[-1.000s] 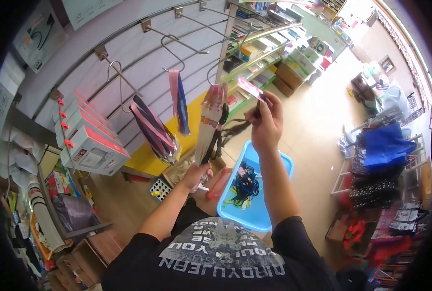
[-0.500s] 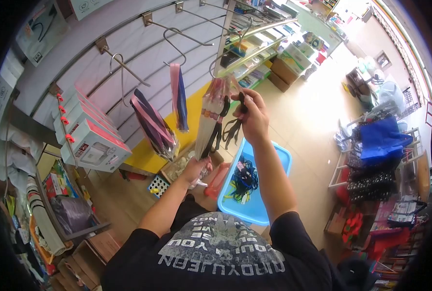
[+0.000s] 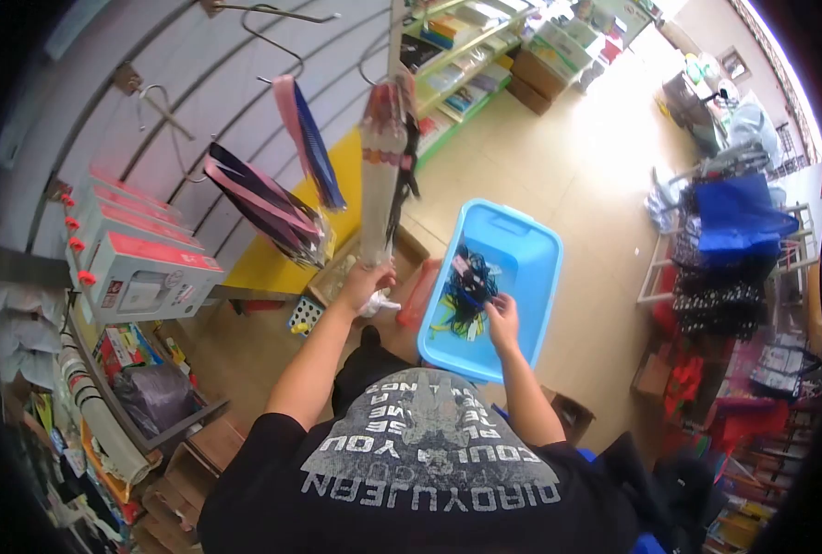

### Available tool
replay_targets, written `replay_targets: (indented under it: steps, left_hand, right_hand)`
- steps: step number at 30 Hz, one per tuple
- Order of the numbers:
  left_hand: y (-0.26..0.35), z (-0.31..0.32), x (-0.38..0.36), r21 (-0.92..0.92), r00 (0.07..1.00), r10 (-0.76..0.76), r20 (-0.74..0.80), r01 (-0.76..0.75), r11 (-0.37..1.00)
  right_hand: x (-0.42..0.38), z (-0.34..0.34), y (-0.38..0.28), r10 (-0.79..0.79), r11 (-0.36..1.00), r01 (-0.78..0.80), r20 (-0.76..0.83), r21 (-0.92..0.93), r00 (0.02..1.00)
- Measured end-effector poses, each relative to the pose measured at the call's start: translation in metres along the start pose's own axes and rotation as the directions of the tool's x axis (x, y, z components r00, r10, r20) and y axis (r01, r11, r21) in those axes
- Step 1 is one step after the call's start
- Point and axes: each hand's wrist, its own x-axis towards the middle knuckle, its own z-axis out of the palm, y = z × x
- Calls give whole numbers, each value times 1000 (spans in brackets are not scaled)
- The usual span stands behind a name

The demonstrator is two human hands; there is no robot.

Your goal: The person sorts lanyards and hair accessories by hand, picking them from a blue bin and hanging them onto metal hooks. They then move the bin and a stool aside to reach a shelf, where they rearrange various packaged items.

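Note:
My left hand (image 3: 374,280) is closed round the lower end of a long clear plastic packet (image 3: 377,198) that hangs from a wall hook, with something white and crumpled below the fingers. Black straps (image 3: 402,189) hang along the packet's right side. My right hand (image 3: 501,323) is inside the blue bin (image 3: 542,268), its fingertips at a tangle of dark cords (image 3: 469,284) with yellow-green pieces; whether they grip a cord is too small to tell.
Pink and black straps (image 3: 263,203) and a pink and blue pair (image 3: 308,138) hang on the wall left of the packet. White-red boxes (image 3: 148,277) hang further left. A red container (image 3: 420,294) stands beside the bin. Bags (image 3: 739,217) hang at the right.
My right hand has left the black straps at the packet's top and come down into the blue bin. My left hand stays at the packet's lower end. The view has shifted.

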Motion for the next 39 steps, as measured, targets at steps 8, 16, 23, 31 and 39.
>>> replay_targets:
  steps: [8, 16, 23, 31, 39]
  left_hand:
    - [-107, -59, -21, 251, 919, -304, -250, 365, 897]
    - [-209, -121, -130, 379, 804, -282, -523, 516, 768]
    - [-245, -135, -216, 428, 795, -219, -566, 510, 746]
    - [-268, -185, -265, 434, 818, -209, -536, 480, 762]
    - [-311, -222, -364, 265, 708, -267, -654, 545, 795]
  right_hand:
    - [-44, -136, 160, 109, 692, -438, -517, -574, 849]
    - [-67, -130, 177, 776, 622, -765, 2, 167, 631]
    - [-79, -118, 190, 783, 456, -727, 157, 513, 602]
    - [-79, -92, 207, 801, 301, -695, 222, 653, 555]
    - [-79, -72, 211, 784, 321, -634, 178, 703, 594]
